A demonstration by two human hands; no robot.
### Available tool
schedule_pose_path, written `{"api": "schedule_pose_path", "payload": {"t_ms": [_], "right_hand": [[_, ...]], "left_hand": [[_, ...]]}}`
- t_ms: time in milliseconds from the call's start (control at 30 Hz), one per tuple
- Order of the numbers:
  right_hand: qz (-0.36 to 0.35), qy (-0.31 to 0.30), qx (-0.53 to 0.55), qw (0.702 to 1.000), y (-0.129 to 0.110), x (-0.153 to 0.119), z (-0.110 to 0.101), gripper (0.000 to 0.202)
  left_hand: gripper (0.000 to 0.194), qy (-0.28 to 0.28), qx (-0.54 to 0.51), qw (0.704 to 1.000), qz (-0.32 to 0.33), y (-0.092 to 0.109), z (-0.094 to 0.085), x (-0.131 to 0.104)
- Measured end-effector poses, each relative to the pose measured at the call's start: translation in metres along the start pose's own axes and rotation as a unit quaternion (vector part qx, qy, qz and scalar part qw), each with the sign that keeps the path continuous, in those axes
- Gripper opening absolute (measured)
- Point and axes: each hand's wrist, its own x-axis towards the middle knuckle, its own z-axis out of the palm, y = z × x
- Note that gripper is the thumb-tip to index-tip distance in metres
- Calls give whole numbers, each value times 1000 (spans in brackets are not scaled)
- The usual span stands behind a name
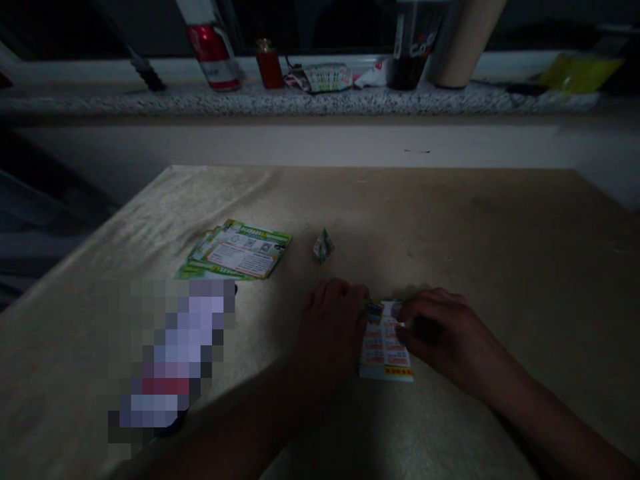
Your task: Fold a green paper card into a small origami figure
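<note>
A printed paper leaflet (386, 357), white with orange and yellow print, lies on the table between my hands, its upper part creased or folded over. My left hand (333, 327) rests palm down along its left edge, fingers spread on the tabletop and partly in shadow. At the right edge, my right hand (445, 327) has its thumb and curled fingers closed on the paper. Beyond my left hand stands a small folded paper piece (323, 248) with a pointed top. A fanned stack of green and white leaflets (245, 250) lies farther left.
A blurred-out phone-like object (175, 360) lies on the table (500, 227) at left. Along the granite sill (325, 101) stand a red-and-white can (213, 57), a small reddish bottle (270, 67), crumpled wrappers (327, 77), a cup of dark drink (407, 70) and a beige cylinder (463, 50).
</note>
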Motion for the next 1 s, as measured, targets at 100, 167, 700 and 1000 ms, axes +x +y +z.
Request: {"api": "schedule_pose_path", "payload": {"t_ms": [100, 167, 700, 1000], "right_hand": [[-1, -2, 5, 1000, 0, 1, 0, 11], [2, 3, 5, 1000, 0, 1, 0, 12], [77, 60, 78, 992, -1, 4, 6, 10], [112, 107, 70, 985, 3, 14, 9, 10]], "left_hand": [[15, -37, 33, 994, 94, 0, 1, -2], [18, -47, 49, 989, 134, 1, 1, -4], [38, -44, 153, 970, 182, 2, 5, -27], [42, -50, 147, 971, 180, 4, 7, -27]]}}
